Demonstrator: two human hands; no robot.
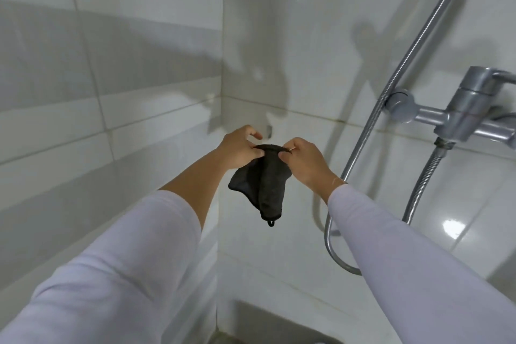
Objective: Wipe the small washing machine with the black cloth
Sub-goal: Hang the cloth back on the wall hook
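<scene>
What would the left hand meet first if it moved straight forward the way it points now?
Probably the small hook on the wall just beyond the left hand, then the tile itself. Depth is unclear from this one view. The hand pinches the cloth.

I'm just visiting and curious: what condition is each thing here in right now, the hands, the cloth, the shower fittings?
Left hand: closed, pinching the cloth's top edge.
Right hand: closed, pinching the same edge.
Small black cloth: held up in the air, hanging limp and folded, small loop at the bottom.
Chrome shower mixer tap: no water seen running.
Silver metal shower hose: hanging in a slack loop.
</scene>
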